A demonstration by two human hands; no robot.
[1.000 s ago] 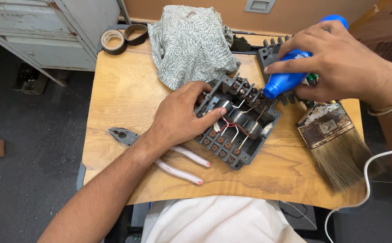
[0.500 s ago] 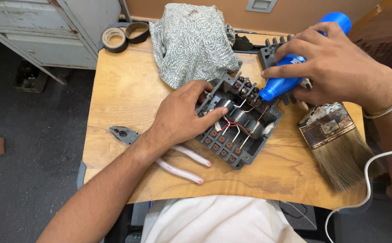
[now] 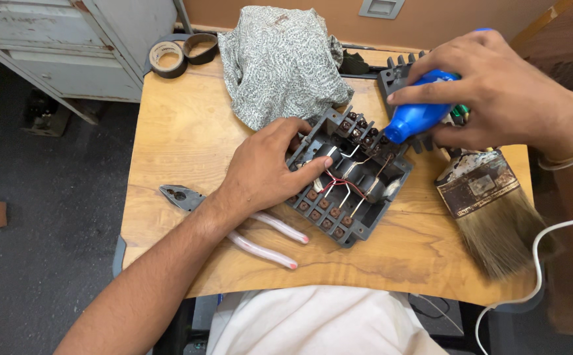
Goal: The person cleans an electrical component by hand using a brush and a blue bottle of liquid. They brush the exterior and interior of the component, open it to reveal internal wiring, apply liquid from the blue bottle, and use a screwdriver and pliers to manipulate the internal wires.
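A dark grey terminal block [image 3: 349,181] with rows of brown screw terminals and thin red and white wires lies tilted near the middle of the wooden desk [image 3: 181,144]. It serves as the landmark for everything else.

The left hand [image 3: 266,167] rests on the block's left part, palm down, fingers spread over the plastic frame and the wires inside; its grip is loose and flat, pressing on the block rather than closing around anything. The right hand [image 3: 497,98] hovers above the block's upper right corner with its grip wrapped around a blue squeeze blower [image 3: 418,118], whose narrow end points down at the terminals there.

Right of the block, a wide paintbrush [image 3: 493,210] with a worn, rust-marked ferrule lies on the desk, bristles pointing toward the near right corner. Left of the block, pliers [image 3: 234,227] with pale pink handles lie partly under the left forearm, their metal nose pointing away from the block. Behind the block sits a crumpled grey patterned cloth [image 3: 280,62], touching or nearly touching the block's far edge. Farther left of the cloth, two rolls of tape [image 3: 181,52] sit at the desk's far left corner. A white cable [image 3: 536,263] curves past the brush at the right.
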